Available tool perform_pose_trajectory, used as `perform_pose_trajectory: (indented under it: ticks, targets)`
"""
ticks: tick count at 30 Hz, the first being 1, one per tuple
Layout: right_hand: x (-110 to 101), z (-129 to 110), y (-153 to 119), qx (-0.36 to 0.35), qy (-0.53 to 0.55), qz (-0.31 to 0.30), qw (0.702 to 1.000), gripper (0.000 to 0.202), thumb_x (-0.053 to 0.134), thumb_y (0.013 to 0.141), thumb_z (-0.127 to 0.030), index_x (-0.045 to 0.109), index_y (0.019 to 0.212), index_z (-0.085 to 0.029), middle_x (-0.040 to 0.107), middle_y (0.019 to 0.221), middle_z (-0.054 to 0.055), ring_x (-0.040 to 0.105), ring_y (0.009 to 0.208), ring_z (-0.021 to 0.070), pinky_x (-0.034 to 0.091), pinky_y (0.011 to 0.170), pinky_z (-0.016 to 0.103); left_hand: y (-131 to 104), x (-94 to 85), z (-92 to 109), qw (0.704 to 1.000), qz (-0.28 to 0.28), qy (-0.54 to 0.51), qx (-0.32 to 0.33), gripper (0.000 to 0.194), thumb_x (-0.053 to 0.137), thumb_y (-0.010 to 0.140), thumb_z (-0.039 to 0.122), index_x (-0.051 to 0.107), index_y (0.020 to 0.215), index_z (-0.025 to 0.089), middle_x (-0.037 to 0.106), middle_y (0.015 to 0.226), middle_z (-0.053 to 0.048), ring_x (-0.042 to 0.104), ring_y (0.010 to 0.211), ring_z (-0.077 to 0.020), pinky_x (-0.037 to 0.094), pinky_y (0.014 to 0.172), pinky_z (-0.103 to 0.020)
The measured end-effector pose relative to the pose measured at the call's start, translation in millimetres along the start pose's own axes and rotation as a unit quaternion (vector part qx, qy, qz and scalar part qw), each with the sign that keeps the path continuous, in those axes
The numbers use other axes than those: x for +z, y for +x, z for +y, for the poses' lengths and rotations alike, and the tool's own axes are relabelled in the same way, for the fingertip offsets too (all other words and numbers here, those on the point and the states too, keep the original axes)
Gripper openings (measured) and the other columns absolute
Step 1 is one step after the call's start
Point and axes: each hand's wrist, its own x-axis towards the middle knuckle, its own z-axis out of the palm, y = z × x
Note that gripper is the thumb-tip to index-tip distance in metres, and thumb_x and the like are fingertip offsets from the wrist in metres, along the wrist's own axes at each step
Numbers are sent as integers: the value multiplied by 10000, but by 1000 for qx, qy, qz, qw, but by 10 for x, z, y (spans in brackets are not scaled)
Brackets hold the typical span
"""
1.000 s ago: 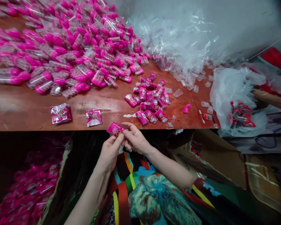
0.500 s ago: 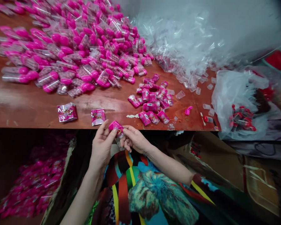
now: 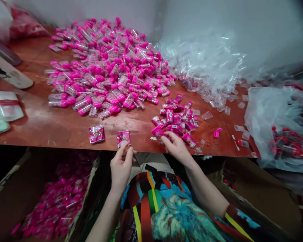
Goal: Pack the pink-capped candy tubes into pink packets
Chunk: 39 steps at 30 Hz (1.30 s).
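My left hand is just below a small flat stack of pink printed wrappers at the table's front edge. Its fingers are loosely bent and apart, with a fingertip at the stack's lower edge. My right hand pinches a pink printed wrapper between thumb and fingers. It is at the front left of a small pile of rolled pink wrappers. A thicker stack of pink wrappers lies farther left. Whether the held wrapper has anything inside is hidden.
A large heap of clear tubes with pink caps covers the back. Clear plastic cups are heaped at back right, near a bag of red-capped items. A pink cap lies right. Below left, a box holds pink packets.
My hands have parted. The right hand has carried the pink wrapper right to the small pile; the left has let go of it and is by the flat stack. The view has shifted left.
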Motion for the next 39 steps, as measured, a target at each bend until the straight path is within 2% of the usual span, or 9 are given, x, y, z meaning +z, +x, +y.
perform_pose_trajectory:
  ticks: [3,5,9,12,15,18,25,33,39]
  targets:
    - [-224,-24,145,-110,-208,186,954,532,553,926,-464,544,1347,-138,605,1201,185,652,971,282,551,843,462,179,-189,17,986,67,106,110,266,786,744,205,805,968,347,743,947,-49,645,961,-274,466,898,-339]
    - [-186,-28,237,-163,-269,227,921,536,545,938,-395,508,1400,-125,509,1334,226,560,1199,339,495,986,522,340,-247,-16,980,52,117,149,316,798,708,169,815,950,371,741,1065,-77,583,1130,-332,423,980,-389]
    - [200,-110,513,-272,-261,114,919,375,465,980,-242,573,1328,-156,557,1268,180,533,1225,291,472,1048,490,597,-216,-152,955,0,206,212,384,726,772,200,785,1105,382,714,1250,-85,539,1195,-385,410,941,-485]
    - [478,-257,870,-300,-263,52,916,327,433,989,-201,636,1242,-160,606,1183,155,569,1126,267,497,1000,459,638,-174,-225,872,13,417,257,385,530,912,210,738,1225,292,699,1297,-83,568,1137,-382,417,874,-516]
    - [643,-451,1337,-267,-249,79,928,340,426,989,-197,634,1252,-143,606,1177,155,564,1114,262,483,1001,442,625,-172,-253,791,24,536,295,400,451,946,173,745,1209,241,720,1260,-82,597,1065,-357,422,801,-491]
    - [755,-656,1780,-237,-214,110,941,389,484,965,-196,579,1336,-123,580,1264,175,518,1199,283,428,1059,460,624,-185,-271,772,32,545,327,374,492,924,154,780,1127,275,748,1199,-74,610,1043,-349,414,794,-485]
    - [809,-727,2123,-182,29,89,979,240,601,865,-162,671,1095,-162,643,1207,123,503,1217,270,319,1121,481,609,-231,-254,816,20,486,312,332,576,870,194,787,1093,322,703,1269,-127,607,1094,-394,402,870,-558]
    - [598,-328,1456,-73,230,48,969,364,581,839,-422,596,1080,-149,653,829,18,606,705,128,498,673,261,595,-196,-41,895,78,300,321,295,685,819,247,780,1088,323,548,1458,-125,566,1237,-368,425,1009,-516]
    - [565,-238,905,31,443,-54,894,424,832,649,-340,681,1007,-168,677,819,-2,600,697,105,477,644,220,489,78,14,996,84,-26,28,223,741,792,334,769,983,223,701,719,-9,660,689,-174,532,762,-324]
